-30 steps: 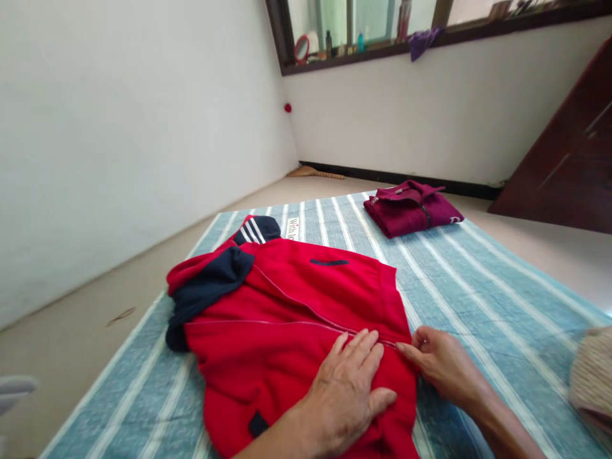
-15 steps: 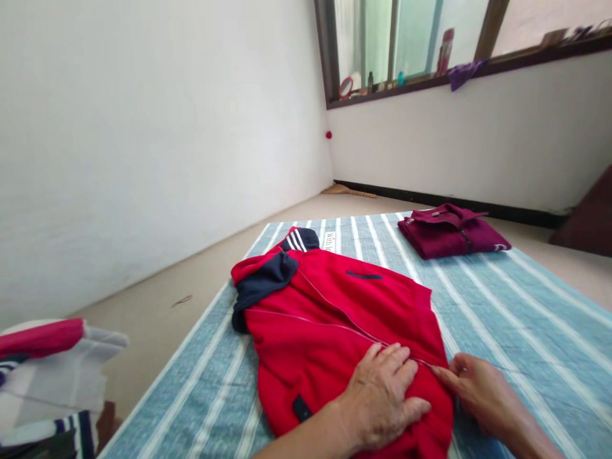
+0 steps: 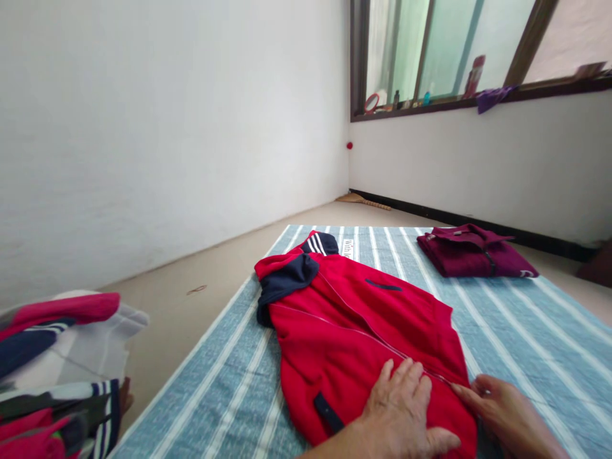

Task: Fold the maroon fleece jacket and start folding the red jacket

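Observation:
A red zip-up jacket with navy sleeve parts and white stripes lies on a blue-and-white striped cloth. Its zipper runs lengthwise down the front and is open in the upper part, near the collar end. My left hand rests flat on the jacket's lower front, fingers stretched out beside the zipper. At the hem, my right hand pinches the lower end of the zipper edge between thumb and finger. Its other fingers are curled.
A folded maroon garment lies at the cloth's far right. Beside the surface, at the lower left, is a pile of clothes. A window sill with small items and a purple cloth is at the back, and a broom lies in the corner.
The view has swung left, so everything appears shifted right and more of the clothes pile shows. Both hands keep nearly the same places on the jacket.

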Motion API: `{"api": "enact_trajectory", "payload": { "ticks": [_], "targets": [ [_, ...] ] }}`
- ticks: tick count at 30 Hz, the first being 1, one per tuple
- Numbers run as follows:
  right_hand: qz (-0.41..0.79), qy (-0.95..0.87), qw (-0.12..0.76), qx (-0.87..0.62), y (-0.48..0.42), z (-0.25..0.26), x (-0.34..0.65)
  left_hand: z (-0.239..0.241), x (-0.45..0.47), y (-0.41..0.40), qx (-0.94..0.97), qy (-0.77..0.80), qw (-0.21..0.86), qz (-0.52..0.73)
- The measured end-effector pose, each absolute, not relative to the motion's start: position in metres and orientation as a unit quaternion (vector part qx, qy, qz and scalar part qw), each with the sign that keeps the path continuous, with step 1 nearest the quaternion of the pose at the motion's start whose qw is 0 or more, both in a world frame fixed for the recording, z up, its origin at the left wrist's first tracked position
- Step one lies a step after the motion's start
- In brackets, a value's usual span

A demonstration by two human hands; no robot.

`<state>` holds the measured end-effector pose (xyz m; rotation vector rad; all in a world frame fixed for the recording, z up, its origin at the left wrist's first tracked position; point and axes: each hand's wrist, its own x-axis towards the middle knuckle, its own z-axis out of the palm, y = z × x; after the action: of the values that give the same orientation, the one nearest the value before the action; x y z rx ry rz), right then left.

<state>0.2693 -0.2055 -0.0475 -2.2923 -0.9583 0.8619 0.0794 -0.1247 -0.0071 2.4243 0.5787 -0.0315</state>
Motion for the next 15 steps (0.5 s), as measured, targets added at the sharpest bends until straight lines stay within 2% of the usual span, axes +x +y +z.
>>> {"api": "enact_trajectory", "payload": {
  "ticks": [7, 15],
  "targets": [
    [0.309, -0.347, 0.269, -0.844, -0.204, -0.027, 0.261, -0.012, 0.076, -0.127, 0.924, 0.221, 0.311, 0.037],
    [0.311, -0.332, 0.273, -0.848, -0.203, -0.029, 0.258, -0.010, 0.076, -0.126, 0.935, 0.215, 0.280, 0.045]
  ]
}}
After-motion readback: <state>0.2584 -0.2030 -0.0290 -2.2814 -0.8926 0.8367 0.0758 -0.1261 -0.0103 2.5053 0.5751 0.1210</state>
